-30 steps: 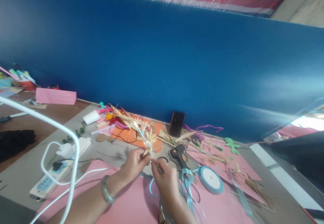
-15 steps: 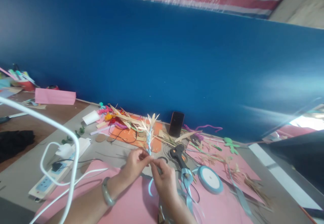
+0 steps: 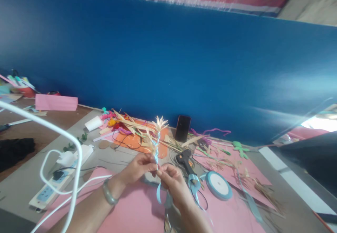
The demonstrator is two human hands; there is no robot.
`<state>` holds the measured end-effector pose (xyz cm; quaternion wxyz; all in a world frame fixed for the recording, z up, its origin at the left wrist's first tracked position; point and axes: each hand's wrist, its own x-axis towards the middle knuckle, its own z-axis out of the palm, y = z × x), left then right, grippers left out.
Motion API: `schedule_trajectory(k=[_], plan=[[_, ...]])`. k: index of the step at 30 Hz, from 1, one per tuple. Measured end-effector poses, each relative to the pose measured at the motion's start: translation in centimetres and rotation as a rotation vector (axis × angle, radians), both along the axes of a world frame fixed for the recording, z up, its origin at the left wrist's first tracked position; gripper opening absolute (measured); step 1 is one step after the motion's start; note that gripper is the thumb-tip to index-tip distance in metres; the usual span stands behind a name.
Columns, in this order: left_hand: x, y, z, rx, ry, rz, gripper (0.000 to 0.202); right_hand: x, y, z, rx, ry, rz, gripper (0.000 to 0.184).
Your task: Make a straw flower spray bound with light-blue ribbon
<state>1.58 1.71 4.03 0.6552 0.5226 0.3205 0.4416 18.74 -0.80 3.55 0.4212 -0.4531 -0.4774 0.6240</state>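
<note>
A craft flower with pale, straw-like petals stands upright above my hands, its stem wrapped in light blue ribbon. My left hand, with a bangle at the wrist, pinches the lower stem. Close beside it, my right hand is closed with thumb and finger together at the stem's bottom end, where the ribbon is. A loose loop of blue ribbon hangs below the fingers. To the right lies a ribbon spool, blue round a white centre.
A glue gun lies right of my hands, and a phone leans on the blue partition. Pink paper covers the front. A power strip and a white cable are at left. Dried stalks lie behind.
The flower has turned, so its petals now fan out more fully and a lower side piece shows at left. My right hand has shifted slightly right; both hands still hold the stem.
</note>
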Motion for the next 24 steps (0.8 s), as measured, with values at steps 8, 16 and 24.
schedule_trajectory(k=[8, 16, 24], plan=[[0.3, -0.3, -0.6, 0.074, 0.124, 0.156, 0.023, -0.4, 0.0, 1.7, 0.31, -0.4, -0.121, 0.016], [0.5, -0.4, -0.5, 0.239, 0.406, 0.307, 0.02, -0.6, -0.1, 0.7, 0.402, -0.502, -0.18, 0.014], [1.3, -0.7, -0.5, 0.125, 0.364, 0.393, 0.022, -0.6, -0.2, 0.8, 0.426, -0.499, -0.167, 0.024]])
